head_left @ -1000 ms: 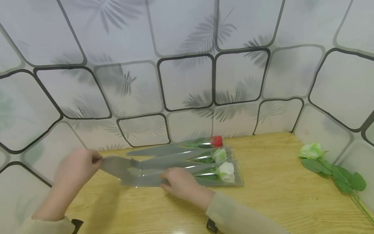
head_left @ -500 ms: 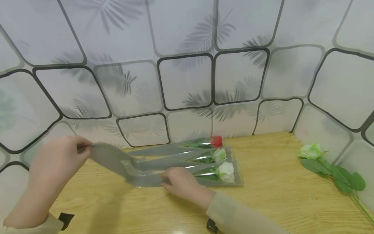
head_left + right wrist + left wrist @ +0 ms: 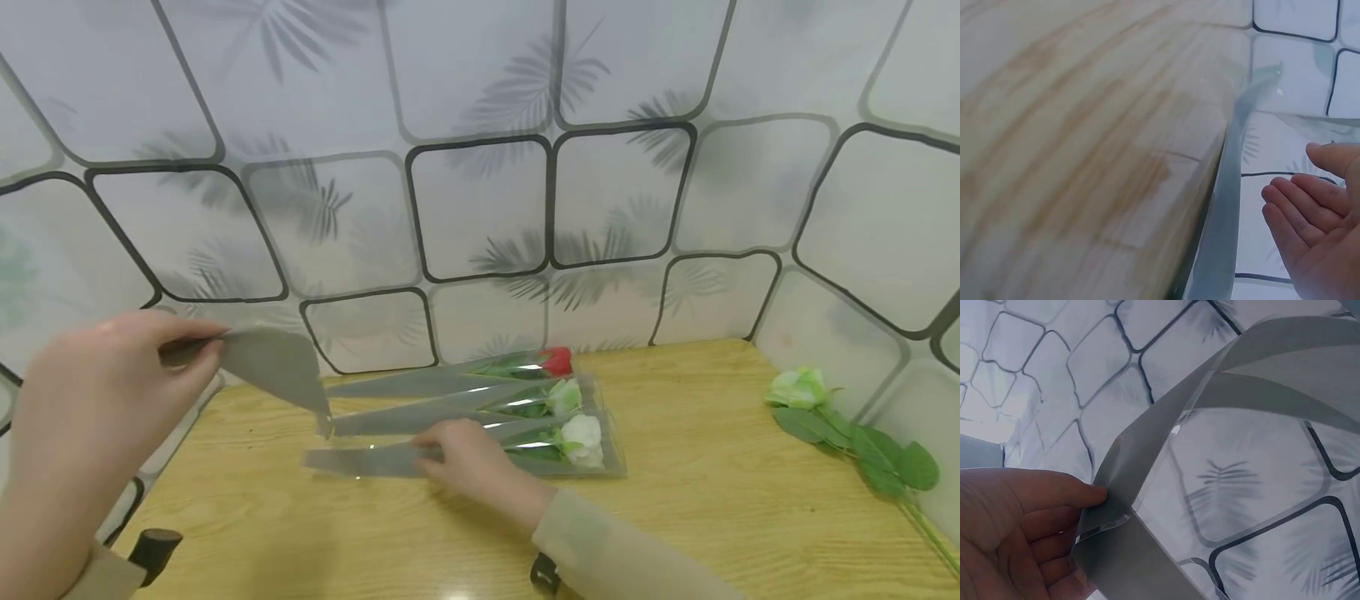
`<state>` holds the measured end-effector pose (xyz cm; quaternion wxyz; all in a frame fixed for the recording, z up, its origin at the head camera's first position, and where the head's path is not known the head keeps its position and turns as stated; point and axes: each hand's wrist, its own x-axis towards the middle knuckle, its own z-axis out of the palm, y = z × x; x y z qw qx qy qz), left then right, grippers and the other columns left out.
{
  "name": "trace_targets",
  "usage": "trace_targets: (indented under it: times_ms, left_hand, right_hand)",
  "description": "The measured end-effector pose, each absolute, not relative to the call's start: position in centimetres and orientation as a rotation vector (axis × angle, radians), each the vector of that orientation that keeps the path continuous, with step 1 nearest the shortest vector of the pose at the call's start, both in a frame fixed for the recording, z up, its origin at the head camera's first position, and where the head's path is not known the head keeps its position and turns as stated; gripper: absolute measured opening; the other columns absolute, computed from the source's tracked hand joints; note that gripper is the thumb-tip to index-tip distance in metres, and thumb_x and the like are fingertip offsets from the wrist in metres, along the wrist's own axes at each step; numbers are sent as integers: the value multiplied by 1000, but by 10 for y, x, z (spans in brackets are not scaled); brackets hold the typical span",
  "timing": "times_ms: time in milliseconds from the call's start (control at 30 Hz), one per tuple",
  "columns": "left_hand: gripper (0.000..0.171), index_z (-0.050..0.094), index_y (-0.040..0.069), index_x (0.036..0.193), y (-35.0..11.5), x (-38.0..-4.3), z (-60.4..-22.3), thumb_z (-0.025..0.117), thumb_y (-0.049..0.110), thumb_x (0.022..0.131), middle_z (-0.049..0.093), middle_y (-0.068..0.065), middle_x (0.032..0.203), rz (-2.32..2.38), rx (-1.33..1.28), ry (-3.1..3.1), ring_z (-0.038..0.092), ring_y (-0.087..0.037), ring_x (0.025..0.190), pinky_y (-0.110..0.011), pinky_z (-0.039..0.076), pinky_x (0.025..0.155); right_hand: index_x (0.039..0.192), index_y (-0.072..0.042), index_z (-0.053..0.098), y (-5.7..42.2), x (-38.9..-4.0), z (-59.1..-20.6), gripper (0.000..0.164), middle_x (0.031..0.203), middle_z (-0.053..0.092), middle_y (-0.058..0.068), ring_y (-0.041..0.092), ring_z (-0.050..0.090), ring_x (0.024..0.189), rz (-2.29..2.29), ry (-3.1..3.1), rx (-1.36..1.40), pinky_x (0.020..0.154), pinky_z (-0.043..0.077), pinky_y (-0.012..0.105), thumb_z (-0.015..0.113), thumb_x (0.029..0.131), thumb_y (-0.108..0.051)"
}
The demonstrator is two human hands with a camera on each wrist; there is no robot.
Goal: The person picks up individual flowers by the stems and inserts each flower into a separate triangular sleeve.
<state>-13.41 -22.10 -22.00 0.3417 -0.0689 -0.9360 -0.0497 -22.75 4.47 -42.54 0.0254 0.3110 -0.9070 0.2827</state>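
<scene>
My left hand [image 3: 112,392] pinches a grey-and-clear plastic flower sleeve [image 3: 273,367] between thumb and fingers, raised at the left. In the left wrist view, the thumb presses a folded grey corner, and clear film spreads off to the right. My right hand [image 3: 472,462] rests low over the front wrapped flower, fingertips at its grey sleeve [image 3: 360,461]. The right wrist view shows those fingers loosely extended, thumb apart. A white rose [image 3: 582,442] lies in that front sleeve. Behind it lie a wrapped pale green rose [image 3: 564,397] and a wrapped red rose [image 3: 556,362].
An unwrapped pale green rose [image 3: 798,388] with leaves and a long stem lies at the right side of the wooden table [image 3: 697,467]. Patterned walls [image 3: 480,208] rise behind the table and at both sides.
My left hand has moved left and up with the grey sleeve, whose lower end has come away from the front wrapped rose. My right hand has stayed almost in place.
</scene>
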Motion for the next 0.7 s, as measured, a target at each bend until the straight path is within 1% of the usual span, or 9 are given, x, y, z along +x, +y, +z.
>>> trace_targets:
  times_ms: [133,300,433,467,500,533,567,633,700]
  left_hand:
    - [18,85,12,102,-213,-133,-211,77,7,88,81,-15,89,-149,-246,-2394,61,-21,56,-27,33,46]
    - [19,86,15,97,-201,-133,-205,73,6,86,82,-11,89,-192,-315,-2331,71,-30,62,-23,35,48]
    - [19,87,17,96,-195,-134,-206,75,6,85,83,-8,90,-243,-350,-2301,75,-33,70,-15,36,52]
    - [20,87,22,97,-201,-141,-212,77,10,86,83,-5,91,-263,-364,-2292,75,-30,70,-13,35,53]
    - [22,87,29,100,-212,-151,-220,77,14,88,84,4,94,-239,-366,-2287,76,-21,71,-11,35,54]
    - [21,86,34,102,-220,-158,-226,80,19,88,84,7,96,-261,-375,-2283,76,-17,71,-13,36,54]
    - [24,85,39,105,-228,-165,-232,80,21,89,83,13,98,-243,-380,-2279,74,-7,72,-11,35,54]
    - [25,82,45,107,-237,-173,-239,81,27,90,82,17,100,-259,-388,-2283,73,-2,73,-13,37,54]
    - [26,83,44,107,-232,-169,-236,81,25,90,82,16,100,-253,-398,-2278,72,-2,71,-12,37,55]
  right_hand:
    - [125,-4,76,48,-232,-424,31,124,79,8,26,76,113,1275,-2799,910,97,62,33,77,98,-20]
    - [131,1,71,54,-239,-423,37,130,75,16,35,71,123,1786,-2725,788,106,58,44,71,102,-22]
    - [138,10,63,59,-248,-430,43,138,68,26,40,68,129,2169,-2585,711,111,56,45,63,106,-18]
    - [139,14,60,59,-251,-432,44,140,66,30,41,68,129,2264,-2543,680,111,55,45,60,107,-16]
    - [140,17,57,60,-253,-435,45,140,64,32,39,70,125,2366,-2496,638,110,56,43,58,107,-15]
    - [140,20,54,60,-255,-437,47,139,64,34,36,73,120,2454,-2449,599,109,57,41,56,107,-13]
    - [140,22,52,61,-256,-440,48,137,65,33,31,74,116,2527,-2406,562,109,57,40,54,107,-12]
    - [140,24,51,64,-257,-442,48,126,71,29,20,74,106,2638,-2332,473,108,58,40,54,106,-11]
    - [140,25,50,69,-256,-443,49,114,74,17,11,71,98,2741,-2247,415,106,59,40,54,105,-9]
